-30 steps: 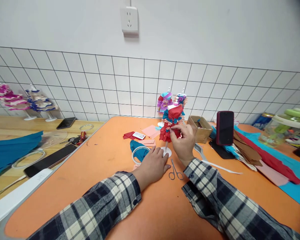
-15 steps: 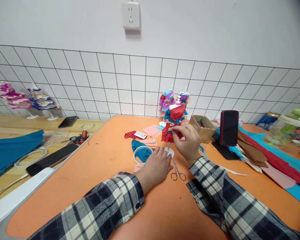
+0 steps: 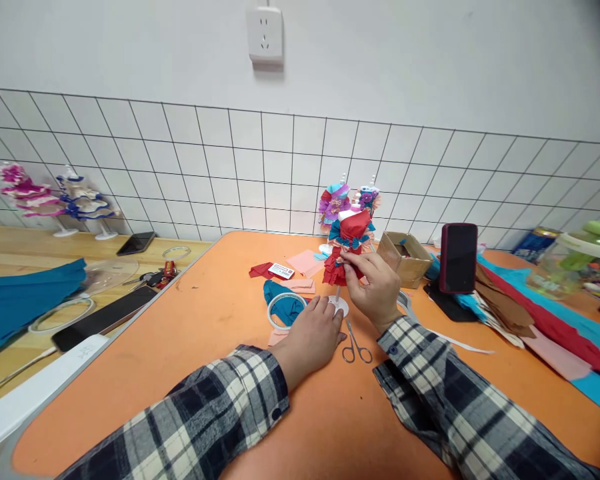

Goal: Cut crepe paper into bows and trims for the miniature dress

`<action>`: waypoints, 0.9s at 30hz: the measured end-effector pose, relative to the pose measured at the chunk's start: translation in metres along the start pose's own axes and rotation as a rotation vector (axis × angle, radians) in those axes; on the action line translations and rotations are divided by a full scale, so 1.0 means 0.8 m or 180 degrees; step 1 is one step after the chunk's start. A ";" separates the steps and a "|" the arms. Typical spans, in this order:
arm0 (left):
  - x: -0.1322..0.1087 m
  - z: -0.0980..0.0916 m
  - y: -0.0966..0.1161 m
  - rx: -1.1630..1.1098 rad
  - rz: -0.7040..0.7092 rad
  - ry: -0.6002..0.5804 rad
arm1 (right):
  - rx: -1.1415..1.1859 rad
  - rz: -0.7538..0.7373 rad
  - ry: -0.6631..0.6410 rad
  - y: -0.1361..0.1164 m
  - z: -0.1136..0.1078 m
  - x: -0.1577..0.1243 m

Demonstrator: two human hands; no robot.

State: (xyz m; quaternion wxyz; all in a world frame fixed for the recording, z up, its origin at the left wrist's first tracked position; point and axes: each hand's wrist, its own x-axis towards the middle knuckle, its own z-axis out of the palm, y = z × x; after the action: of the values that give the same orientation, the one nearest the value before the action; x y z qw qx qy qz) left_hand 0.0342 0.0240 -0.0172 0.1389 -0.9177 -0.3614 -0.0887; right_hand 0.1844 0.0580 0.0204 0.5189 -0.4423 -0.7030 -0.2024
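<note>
A miniature dress form (image 3: 355,227) stands upright on a white round base (image 3: 341,307). It wears a red bodice, teal and peach ruffles, and a red ruffled skirt (image 3: 336,268). My right hand (image 3: 375,287) is closed in a pinch at the front of that skirt, its thumb and forefinger on the crepe paper. Flat on the tabletop lies my left hand (image 3: 313,340), fingers stretched out and touching the base's left edge. Small scissors (image 3: 356,350) rest between the hands. Beside my left hand, a white tape roll (image 3: 271,313) lies over teal paper (image 3: 280,293).
Two more dressed forms (image 3: 334,203) stand behind, near the grid wall. A cardboard box (image 3: 405,260) and an upright phone (image 3: 459,259) are to the right, with layered coloured paper (image 3: 545,320). Left, a wooden table holds phones, keys and teal paper (image 3: 35,300).
Almost nothing differs. My right hand keeps its pinch at the red skirt with only a tiny finger shift, and my left hand stays in place. The view has moved very slightly.
</note>
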 end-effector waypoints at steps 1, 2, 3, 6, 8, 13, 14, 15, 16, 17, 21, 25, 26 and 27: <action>0.000 -0.001 0.000 -0.0004 -0.0001 -0.0011 | 0.0042 -0.0045 0.0012 0.000 0.000 0.000; 0.000 -0.002 0.000 -0.0010 -0.0007 -0.0036 | 0.0083 -0.0078 0.0028 -0.001 0.000 0.000; 0.000 -0.002 0.000 -0.0018 -0.0012 -0.0066 | 0.0115 -0.0087 0.0050 -0.001 0.000 0.000; 0.000 -0.004 0.000 -0.0046 -0.0025 -0.0112 | 0.0196 -0.0022 0.0245 0.000 -0.002 -0.001; 0.000 -0.005 0.000 -0.0068 -0.0031 -0.0089 | 0.0231 -0.0023 0.0407 0.002 -0.004 -0.003; -0.001 -0.003 0.000 -0.0090 -0.0042 -0.0031 | 0.0099 -0.0299 0.0371 0.008 -0.009 -0.009; -0.001 -0.002 -0.001 -0.0086 -0.0039 -0.0023 | 0.0055 -0.0281 0.0328 0.009 -0.009 -0.010; -0.001 -0.002 -0.001 -0.0078 -0.0030 -0.0011 | 0.0022 -0.0234 0.0281 0.008 -0.009 -0.010; -0.001 -0.001 -0.001 -0.0066 -0.0020 0.0006 | 0.0008 -0.0173 0.0235 0.007 -0.009 -0.010; -0.001 0.000 -0.002 -0.0050 -0.0005 0.0027 | 0.0016 -0.0121 0.0202 0.007 -0.010 -0.010; -0.004 0.002 -0.005 -0.0014 0.0029 0.0103 | 0.0133 -0.0112 0.0222 0.006 -0.016 -0.015; -0.008 0.005 -0.009 -0.0066 -0.0048 0.0170 | 0.0082 -0.0257 0.0122 0.012 -0.028 -0.030; -0.009 0.005 -0.011 -0.0071 -0.0104 0.0182 | 0.0054 -0.0247 0.0071 0.014 -0.030 -0.033; -0.009 0.005 -0.013 -0.0072 -0.0159 0.0177 | 0.0029 -0.0216 0.0020 0.016 -0.032 -0.035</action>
State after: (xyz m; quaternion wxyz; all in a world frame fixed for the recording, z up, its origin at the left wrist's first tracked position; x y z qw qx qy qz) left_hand 0.0220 0.0280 -0.0213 0.1362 -0.9071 -0.3791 -0.1218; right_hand 0.2112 0.0342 0.0025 0.5159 -0.4151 -0.7169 -0.2181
